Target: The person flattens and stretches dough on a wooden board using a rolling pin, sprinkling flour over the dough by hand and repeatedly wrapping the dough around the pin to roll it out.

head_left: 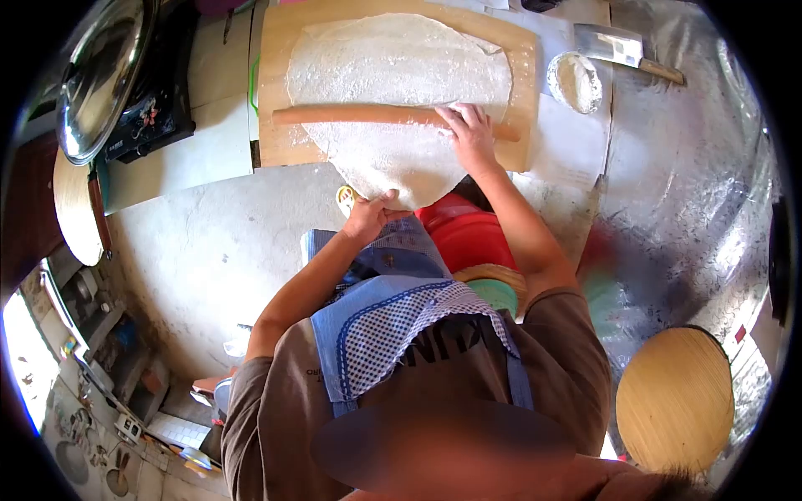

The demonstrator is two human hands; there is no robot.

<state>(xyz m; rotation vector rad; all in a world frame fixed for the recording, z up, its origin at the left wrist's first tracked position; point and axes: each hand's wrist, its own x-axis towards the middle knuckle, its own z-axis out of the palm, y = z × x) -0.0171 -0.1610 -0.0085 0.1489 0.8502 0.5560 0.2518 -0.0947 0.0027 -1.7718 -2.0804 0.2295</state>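
Observation:
A wide, flour-dusted dough sheet (401, 63) covers much of a wooden board (522, 83), its near end hanging over the board's edge. Across it lies a long wooden rolling pin (359, 114). My right hand (469, 134) is closed over the pin toward its right end, fingers on top. At the hanging end, my left hand (372, 219) pinches the sheet's near edge, thumb on top and the other fingers underneath.
A bowl of flour (575, 83) and a cleaver (626, 52) lie right of the board. At left are a cooker (154, 108) and a glass lid (104, 79). A red basin (472, 238) sits below the board. A round wooden board (675, 399) stands lower right.

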